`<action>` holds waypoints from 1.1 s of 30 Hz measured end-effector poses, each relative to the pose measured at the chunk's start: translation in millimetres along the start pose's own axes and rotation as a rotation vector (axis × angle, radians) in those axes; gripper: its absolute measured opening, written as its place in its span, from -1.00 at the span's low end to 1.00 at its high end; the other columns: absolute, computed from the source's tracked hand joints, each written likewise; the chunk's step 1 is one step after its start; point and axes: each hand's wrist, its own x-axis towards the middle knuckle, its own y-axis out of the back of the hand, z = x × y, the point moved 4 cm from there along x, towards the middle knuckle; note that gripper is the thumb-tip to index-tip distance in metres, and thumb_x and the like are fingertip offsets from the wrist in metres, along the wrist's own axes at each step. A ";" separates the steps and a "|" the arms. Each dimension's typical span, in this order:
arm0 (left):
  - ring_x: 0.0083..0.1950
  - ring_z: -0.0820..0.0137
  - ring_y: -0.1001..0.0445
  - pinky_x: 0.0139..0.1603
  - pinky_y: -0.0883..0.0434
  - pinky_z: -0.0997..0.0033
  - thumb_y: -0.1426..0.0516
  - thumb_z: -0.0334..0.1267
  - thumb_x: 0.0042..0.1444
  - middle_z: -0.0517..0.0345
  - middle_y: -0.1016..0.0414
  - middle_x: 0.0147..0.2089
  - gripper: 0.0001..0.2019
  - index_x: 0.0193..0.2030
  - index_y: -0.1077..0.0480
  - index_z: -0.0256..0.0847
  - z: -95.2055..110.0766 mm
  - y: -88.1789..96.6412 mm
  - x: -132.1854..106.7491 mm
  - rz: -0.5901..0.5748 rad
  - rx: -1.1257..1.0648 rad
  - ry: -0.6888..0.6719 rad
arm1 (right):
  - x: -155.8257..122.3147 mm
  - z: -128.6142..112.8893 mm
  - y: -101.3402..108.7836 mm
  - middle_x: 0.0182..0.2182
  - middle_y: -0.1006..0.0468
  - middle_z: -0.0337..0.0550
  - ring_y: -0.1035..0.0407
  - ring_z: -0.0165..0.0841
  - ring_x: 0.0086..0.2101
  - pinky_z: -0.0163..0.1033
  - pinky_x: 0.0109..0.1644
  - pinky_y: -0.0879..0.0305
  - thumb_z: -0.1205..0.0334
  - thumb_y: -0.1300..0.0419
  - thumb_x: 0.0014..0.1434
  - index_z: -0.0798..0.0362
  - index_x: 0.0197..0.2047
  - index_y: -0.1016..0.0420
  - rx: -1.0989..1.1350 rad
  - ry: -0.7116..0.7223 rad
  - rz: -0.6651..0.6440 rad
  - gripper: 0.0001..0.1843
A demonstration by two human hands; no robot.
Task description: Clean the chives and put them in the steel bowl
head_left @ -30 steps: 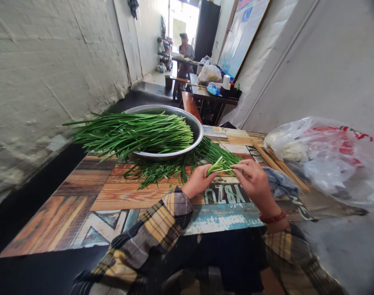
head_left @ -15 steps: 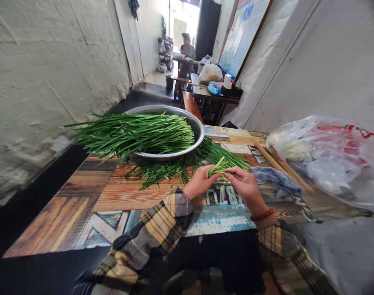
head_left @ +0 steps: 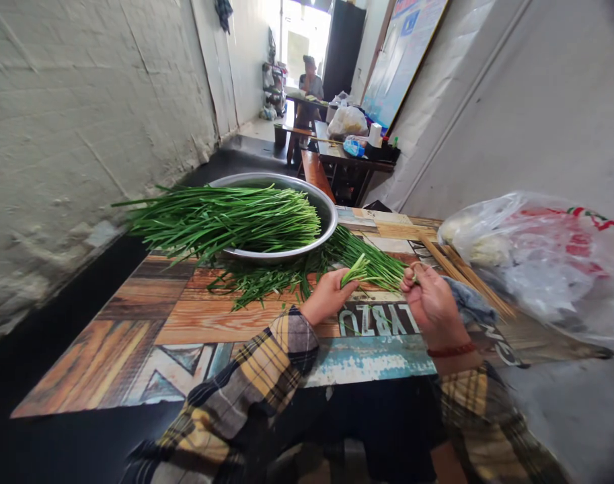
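My left hand point(head_left: 329, 296) is closed round a small bunch of garlic chives point(head_left: 356, 270), whose pale cut ends stick up past the thumb. Off to its right, my right hand point(head_left: 430, 296) is raised with thumb and fingers pinched together; what lies between them is too small to make out. Its fingertips are at the pale ends of a pile of garlic chives point(head_left: 372, 259) on the table. Behind my hands, a large metal basin point(head_left: 331, 222) holds a thick heap of garlic chives point(head_left: 236, 218) that hangs over its left rim.
Loose green trimmings point(head_left: 256, 286) lie before the basin on the patterned table point(head_left: 150, 302). To the right are a grey-blue cloth point(head_left: 471, 302), wooden sticks point(head_left: 468, 279) and a clear plastic bag point(head_left: 533, 249) with pale contents. Farther back, a person point(head_left: 311, 84) sits behind another table.
My right hand has moved right, away from the bunch in my left hand, to the ends of the pile. The left hand keeps its hold in nearly the same place.
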 end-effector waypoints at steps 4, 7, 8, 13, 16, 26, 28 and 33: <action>-0.30 0.41 -0.30 -0.19 -0.30 0.39 -0.03 -0.23 0.20 0.14 -0.40 -0.37 -0.80 -0.30 -0.39 -0.31 -0.4 0.4 0.4 0.004 -0.043 0.002 | -7.4 -6.2 2.5 -0.30 -0.53 -0.16 -0.40 -0.33 -0.30 -0.21 -0.23 -0.33 0.05 -0.27 0.02 0.01 -0.22 -0.50 -0.377 0.049 -0.213 -0.72; -0.40 0.47 -0.21 -0.35 -0.25 0.47 -0.02 -0.24 0.20 0.22 -0.28 -0.48 -0.80 -0.38 -0.34 -0.28 -1.5 -0.3 0.2 0.010 -0.053 0.017 | -17.7 -3.5 -10.5 -0.23 -0.56 -0.09 -0.42 -0.26 -0.20 -0.16 -0.16 -0.34 0.07 -0.23 0.07 0.02 -0.25 -0.56 -0.547 0.115 -0.340 -0.76; -0.43 0.49 -0.18 -0.39 -0.22 0.49 -0.02 -0.25 0.20 0.25 -0.24 -0.50 -0.80 -0.40 -0.31 -0.27 -1.9 -0.7 0.0 0.005 -0.052 0.023 | -20.3 -1.6 -15.9 -0.23 -0.57 -0.09 -0.43 -0.26 -0.19 -0.16 -0.16 -0.35 0.07 -0.21 0.09 0.02 -0.25 -0.57 -0.544 0.128 -0.341 -0.76; -0.48 0.51 -0.15 -0.48 -0.18 0.51 -0.03 -0.25 0.20 0.25 -0.21 -0.53 -0.81 -0.40 -0.32 -0.28 -1.9 -2.0 -0.5 -0.032 -0.063 0.028 | -25.8 10.1 -42.1 -0.24 -0.58 -0.10 -0.44 -0.29 -0.26 -0.16 -0.18 -0.36 0.06 -0.23 0.10 0.02 -0.22 -0.56 -0.451 0.120 -0.248 -0.75; -0.49 0.51 -0.17 -0.49 -0.18 0.51 -0.03 -0.24 0.21 0.25 -0.23 -0.53 -0.81 -0.37 -0.34 -0.28 -1.2 -1.8 -1.0 -0.032 -0.069 0.032 | -25.7 11.8 -48.9 -0.32 -0.57 -0.13 -0.43 -0.29 -0.29 -0.18 -0.19 -0.35 0.05 -0.26 0.07 0.03 -0.32 -0.56 -0.443 0.140 -0.182 -0.78; -0.44 0.50 -0.17 -0.40 -0.20 0.50 -0.02 -0.31 0.18 0.26 -0.24 -0.51 -0.83 -0.41 -0.31 -0.28 -0.2 -2.4 -0.3 -0.044 -0.023 0.034 | -17.9 10.0 -26.9 -0.47 -0.50 -0.27 -0.45 -0.39 -0.43 -0.24 -0.31 -0.42 0.02 -0.32 -0.02 0.02 -0.29 -0.37 0.031 -0.098 -0.013 -0.67; -0.41 0.49 -0.18 -0.35 -0.22 0.49 -0.02 -0.29 0.18 0.24 -0.27 -0.47 -0.84 -0.35 -0.36 -0.29 -0.8 -2.5 0.1 -0.040 -0.009 0.014 | -17.7 5.1 -26.7 -0.44 -0.50 -0.26 -0.47 -0.38 -0.41 -0.20 -0.26 -0.46 0.03 -0.32 -0.03 0.02 -0.26 -0.38 0.048 -0.090 -0.031 -0.66; -0.38 0.47 -0.22 -0.30 -0.25 0.46 -0.02 -0.30 0.20 0.22 -0.30 -0.44 -0.83 -0.36 -0.36 -0.29 0.1 -3.0 -0.6 -0.062 0.048 -0.013 | -18.0 -2.3 -30.1 -0.43 -0.53 -0.23 -0.48 -0.37 -0.38 -0.18 -0.22 -0.48 0.03 -0.35 -0.04 0.03 -0.25 -0.43 -0.016 -0.035 -0.052 -0.66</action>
